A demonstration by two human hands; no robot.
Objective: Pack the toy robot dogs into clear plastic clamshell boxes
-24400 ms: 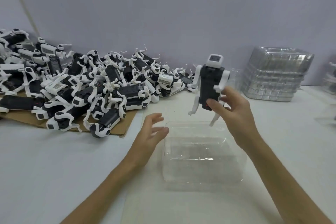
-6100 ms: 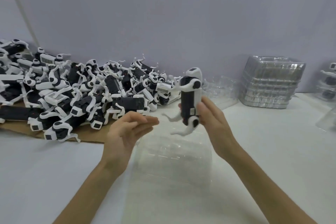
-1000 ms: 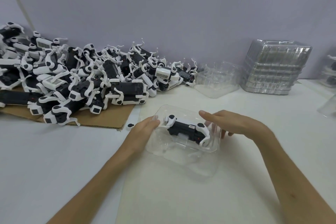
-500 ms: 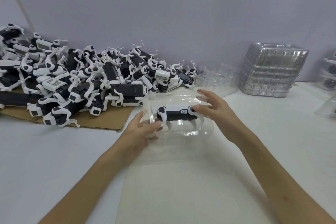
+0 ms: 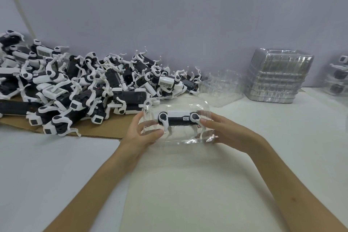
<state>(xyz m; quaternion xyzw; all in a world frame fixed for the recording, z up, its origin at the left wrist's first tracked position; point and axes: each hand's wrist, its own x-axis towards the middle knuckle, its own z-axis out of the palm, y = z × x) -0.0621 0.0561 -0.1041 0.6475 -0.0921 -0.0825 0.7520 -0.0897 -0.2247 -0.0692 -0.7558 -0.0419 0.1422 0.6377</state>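
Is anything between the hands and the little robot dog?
Only the clear clamshell box: the toy robot dog sits inside it, and the left hand and right hand grip its ends from outside.

a packing workbench in a small factory or workshop: a heap of toy dogs (image 5: 90, 88) on cardboard (image 5: 105, 128), stacked clamshells (image 5: 276, 77), a bare white table (image 5: 47, 165), plain wall (image 5: 169, 15).

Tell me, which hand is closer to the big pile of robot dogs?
Left. The left hand grips the end of the clear box just beside the pile of robot dogs; the right hand grips the other end, farther from it.
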